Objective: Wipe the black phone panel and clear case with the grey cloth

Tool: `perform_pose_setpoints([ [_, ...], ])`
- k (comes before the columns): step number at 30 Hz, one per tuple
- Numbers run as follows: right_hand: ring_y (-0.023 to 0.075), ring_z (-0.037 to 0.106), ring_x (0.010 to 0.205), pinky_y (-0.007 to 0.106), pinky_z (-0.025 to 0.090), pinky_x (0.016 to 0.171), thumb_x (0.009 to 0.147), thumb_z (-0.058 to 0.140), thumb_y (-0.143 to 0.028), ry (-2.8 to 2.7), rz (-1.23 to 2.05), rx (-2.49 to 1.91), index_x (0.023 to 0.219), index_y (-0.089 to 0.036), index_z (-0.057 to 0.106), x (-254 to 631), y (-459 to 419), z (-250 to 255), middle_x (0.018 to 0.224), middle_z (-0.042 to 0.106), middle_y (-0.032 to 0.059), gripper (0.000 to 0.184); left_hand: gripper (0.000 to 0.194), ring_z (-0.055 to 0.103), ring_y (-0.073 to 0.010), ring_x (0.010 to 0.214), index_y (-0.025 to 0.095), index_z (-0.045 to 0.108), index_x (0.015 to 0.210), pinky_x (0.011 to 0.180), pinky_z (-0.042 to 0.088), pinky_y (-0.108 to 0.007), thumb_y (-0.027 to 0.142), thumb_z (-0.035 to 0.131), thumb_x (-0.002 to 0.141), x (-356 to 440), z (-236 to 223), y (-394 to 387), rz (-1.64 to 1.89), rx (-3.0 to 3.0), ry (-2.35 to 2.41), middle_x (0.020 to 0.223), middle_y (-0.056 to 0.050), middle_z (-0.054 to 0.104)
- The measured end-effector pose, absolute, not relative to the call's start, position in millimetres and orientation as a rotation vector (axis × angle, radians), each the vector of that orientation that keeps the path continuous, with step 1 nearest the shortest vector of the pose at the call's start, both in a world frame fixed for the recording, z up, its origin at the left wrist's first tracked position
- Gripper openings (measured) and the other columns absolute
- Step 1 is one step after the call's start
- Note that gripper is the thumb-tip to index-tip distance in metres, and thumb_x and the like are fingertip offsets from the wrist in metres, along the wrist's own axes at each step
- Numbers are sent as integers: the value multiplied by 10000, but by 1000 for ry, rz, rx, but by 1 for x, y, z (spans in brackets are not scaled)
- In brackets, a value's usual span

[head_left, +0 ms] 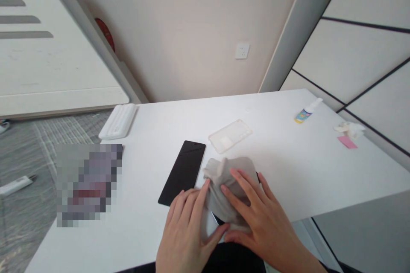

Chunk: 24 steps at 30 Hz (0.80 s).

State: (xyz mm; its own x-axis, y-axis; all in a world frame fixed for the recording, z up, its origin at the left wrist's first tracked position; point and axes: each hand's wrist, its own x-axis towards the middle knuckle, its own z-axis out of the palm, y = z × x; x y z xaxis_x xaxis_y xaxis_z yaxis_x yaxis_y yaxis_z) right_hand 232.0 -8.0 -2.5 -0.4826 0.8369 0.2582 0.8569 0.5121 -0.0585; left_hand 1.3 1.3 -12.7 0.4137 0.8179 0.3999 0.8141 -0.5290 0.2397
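A crumpled grey cloth (224,179) lies near the front edge of the white table (288,166). My right hand (256,213) rests flat on it with the fingers stretched out. My left hand (185,230) lies beside it, fingers extended against the cloth's left edge and thumb spread toward the right hand. A dark flat thing (218,220) shows only as a sliver under the cloth between my hands. A black phone (183,171) lies screen up just left of the cloth, its near end by my left fingertips. A clear phone case (229,135) sits behind the cloth.
A small spray bottle (306,111) lies at the back right, with crumpled tissue (350,128) and a pink slip (347,142) near the right edge. A white ridged block (118,121) sits at the table's back left corner. A blurred patch (88,183) covers the left side.
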Motion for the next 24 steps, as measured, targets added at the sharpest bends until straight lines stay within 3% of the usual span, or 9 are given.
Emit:
perform_pose_setpoints([
  [3, 327, 436, 1522, 616, 411, 1190, 1022, 413, -763, -2488, -130, -1508, 1617, -188, 410, 241, -5, -3, 1688, 395, 117, 828, 769, 585, -310, 1184, 146, 358, 1609, 1061, 468, -437, 630, 520, 1034, 1, -14, 1, 759, 2644, 1533, 1263, -110, 672],
  [6, 363, 414, 1530, 646, 330, 1230, 1007, 397, -796, -2392, -183, -1623, 1614, -113, 400, 241, -6, -5, 1678, 397, 138, 914, 771, 579, -314, 1210, 149, 355, 1612, 1072, 458, -439, 628, 527, 1033, 1, -15, 2, 742, 2640, 1536, 1306, -115, 667],
  [9, 316, 380, 1557, 561, 277, 1289, 950, 373, -879, -2517, -94, -1388, 1619, -143, 405, 235, -9, -4, 1693, 374, 83, 995, 743, 593, -307, 1172, 164, 337, 1621, 1044, 473, -430, 625, 473, 1054, 1, -14, 2, 741, 2636, 1531, 1270, -108, 678],
  [11, 258, 385, 1557, 498, 263, 1308, 960, 366, -870, -2591, -16, -1243, 1629, -194, 392, 234, -9, -2, 1689, 388, 26, 951, 755, 600, -311, 1158, 171, 327, 1627, 1036, 479, -435, 640, 462, 1052, 2, -13, 2, 752, 2642, 1541, 1253, -110, 679],
  [15, 308, 435, 1527, 555, 155, 1327, 1001, 423, -795, -2435, -106, -1475, 1598, -131, 438, 239, -6, -1, 1662, 422, 109, 893, 794, 608, -313, 1184, 169, 327, 1626, 1040, 483, -437, 662, 504, 1028, 3, -13, 1, 742, 2613, 1560, 1282, -120, 673],
  [18, 269, 359, 1571, 490, 73, 1351, 966, 362, -864, -2535, -74, -1261, 1605, -136, 430, 236, -8, -4, 1681, 390, 55, 971, 754, 614, -311, 1189, 167, 331, 1621, 1039, 488, -444, 648, 451, 1052, 2, -15, 1, 735, 2629, 1560, 1306, -124, 669],
  [20, 229, 355, 1574, 472, 139, 1349, 985, 355, -843, -2601, 2, -1197, 1625, -177, 398, 236, -7, -5, 1685, 382, 16, 925, 746, 619, -315, 1179, 164, 341, 1617, 1027, 493, -449, 643, 444, 1055, 2, -17, 1, 732, 2640, 1565, 1284, -125, 674],
  [24, 329, 430, 1533, 625, 336, 1260, 1012, 455, -757, -2490, 45, -1454, 1613, -161, 419, 246, 8, 8, 1657, 430, 117, 848, 804, 611, -321, 1177, 179, 330, 1634, 1022, 494, -447, 658, 528, 1020, 2, -19, 3, 736, 2621, 1556, 1260, -116, 674],
])
